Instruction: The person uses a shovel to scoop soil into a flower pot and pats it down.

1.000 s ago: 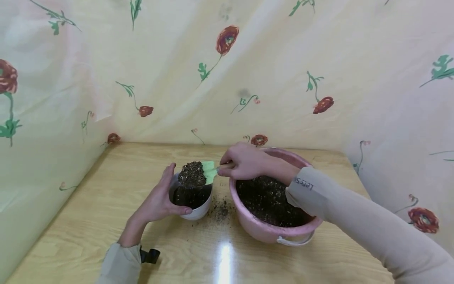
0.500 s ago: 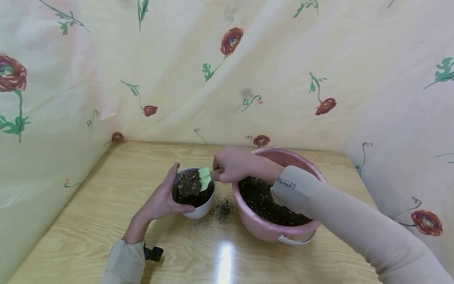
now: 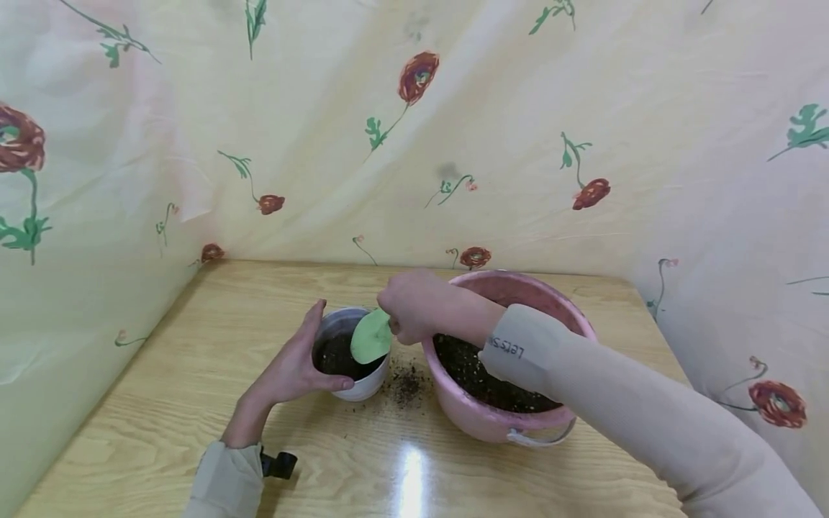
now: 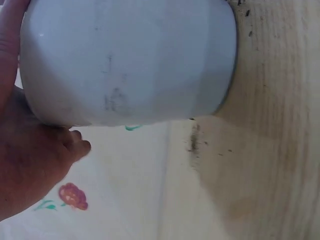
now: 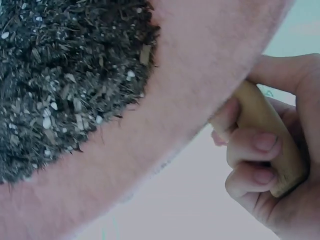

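My left hand [image 3: 294, 363] grips the rim of a white pot [image 4: 130, 60] from its left side, thumb at the front and fingers behind. Dark soil [image 3: 337, 356] lies inside the pot. In my right hand [image 3: 417, 306] is the wooden handle [image 5: 272, 135] of a small trowel, with the fingers curled round it in the right wrist view. The trowel's light green blade [image 3: 371, 337] is tipped over the right part of the pot's mouth, its back facing up. Beneath my right forearm stands a pink bucket [image 3: 466, 414] of dark soil flecked with white.
Spilled soil [image 3: 406, 385] is scattered on the wooden table [image 3: 337, 467] between pot and bucket. The bucket's white handle [image 3: 540, 437] hangs at its front. A flowered cloth [image 3: 311, 144] rises behind the table and along both sides.
The trowel has moved left and down over the pot and turned over. Its heap of soil has gone from the blade into the pot. The left hand keeps its hold on the rim.
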A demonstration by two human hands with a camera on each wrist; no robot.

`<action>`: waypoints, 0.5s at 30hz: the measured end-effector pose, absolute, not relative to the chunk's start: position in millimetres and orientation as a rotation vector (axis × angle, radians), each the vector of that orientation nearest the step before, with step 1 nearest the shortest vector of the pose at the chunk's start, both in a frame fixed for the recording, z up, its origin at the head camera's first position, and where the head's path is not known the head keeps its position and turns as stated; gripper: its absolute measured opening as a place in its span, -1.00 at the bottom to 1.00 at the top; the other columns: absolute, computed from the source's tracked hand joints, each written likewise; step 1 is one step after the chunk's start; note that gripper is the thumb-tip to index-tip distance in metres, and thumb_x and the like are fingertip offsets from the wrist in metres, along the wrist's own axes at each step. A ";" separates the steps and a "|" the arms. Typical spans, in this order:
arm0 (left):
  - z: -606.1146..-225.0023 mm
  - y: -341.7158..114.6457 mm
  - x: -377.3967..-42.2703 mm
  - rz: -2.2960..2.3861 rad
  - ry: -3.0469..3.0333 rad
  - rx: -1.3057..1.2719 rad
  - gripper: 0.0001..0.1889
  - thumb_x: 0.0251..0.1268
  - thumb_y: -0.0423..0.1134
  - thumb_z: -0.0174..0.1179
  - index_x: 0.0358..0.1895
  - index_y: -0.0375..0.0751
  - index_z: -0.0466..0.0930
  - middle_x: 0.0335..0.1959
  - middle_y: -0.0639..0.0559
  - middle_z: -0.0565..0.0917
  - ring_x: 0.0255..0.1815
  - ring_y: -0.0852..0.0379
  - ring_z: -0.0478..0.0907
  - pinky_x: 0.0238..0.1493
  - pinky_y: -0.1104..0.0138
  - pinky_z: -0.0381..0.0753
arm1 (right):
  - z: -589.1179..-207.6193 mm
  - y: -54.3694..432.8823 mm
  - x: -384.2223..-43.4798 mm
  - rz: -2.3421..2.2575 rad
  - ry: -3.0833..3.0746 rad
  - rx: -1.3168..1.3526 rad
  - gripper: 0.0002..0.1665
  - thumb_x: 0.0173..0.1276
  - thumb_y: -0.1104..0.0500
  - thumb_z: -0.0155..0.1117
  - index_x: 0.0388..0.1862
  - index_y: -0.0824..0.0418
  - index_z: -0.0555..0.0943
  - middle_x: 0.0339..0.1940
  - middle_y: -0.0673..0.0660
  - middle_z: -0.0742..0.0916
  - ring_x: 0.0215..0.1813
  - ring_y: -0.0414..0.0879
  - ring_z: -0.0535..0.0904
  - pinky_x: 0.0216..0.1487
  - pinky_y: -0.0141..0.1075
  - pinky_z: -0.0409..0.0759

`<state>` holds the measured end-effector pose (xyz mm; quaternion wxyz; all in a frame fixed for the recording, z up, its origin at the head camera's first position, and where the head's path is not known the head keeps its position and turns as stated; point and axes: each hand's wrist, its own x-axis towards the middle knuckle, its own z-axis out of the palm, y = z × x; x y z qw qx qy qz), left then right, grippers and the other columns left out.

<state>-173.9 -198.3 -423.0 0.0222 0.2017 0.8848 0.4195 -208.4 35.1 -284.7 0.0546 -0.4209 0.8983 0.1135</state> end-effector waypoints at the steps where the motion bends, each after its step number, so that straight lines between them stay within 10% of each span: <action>1: -422.1 -197.9 -173.3 1.288 2.746 0.631 0.46 -0.31 0.22 0.55 0.55 -0.10 -0.39 0.56 -0.20 -0.22 0.52 -0.22 -0.14 0.38 -0.20 0.09 | -283.7 36.0 -206.9 0.374 2.733 -1.290 -0.71 0.17 0.22 0.19 -0.64 0.03 0.32 -0.62 -0.05 0.41 -0.52 -0.17 0.25 -0.56 -0.30 0.26; 15: -398.5 -179.4 -168.8 1.169 2.812 0.744 0.45 -0.31 0.31 0.50 0.55 -0.04 -0.40 0.57 -0.13 -0.24 0.55 -0.13 -0.28 0.42 -0.15 0.05 | -249.3 64.9 -195.7 0.333 2.779 -1.421 -0.55 0.13 0.28 0.07 -0.76 -0.01 0.09 -0.73 -0.08 0.17 -0.59 -0.17 0.06 -0.62 -0.33 0.08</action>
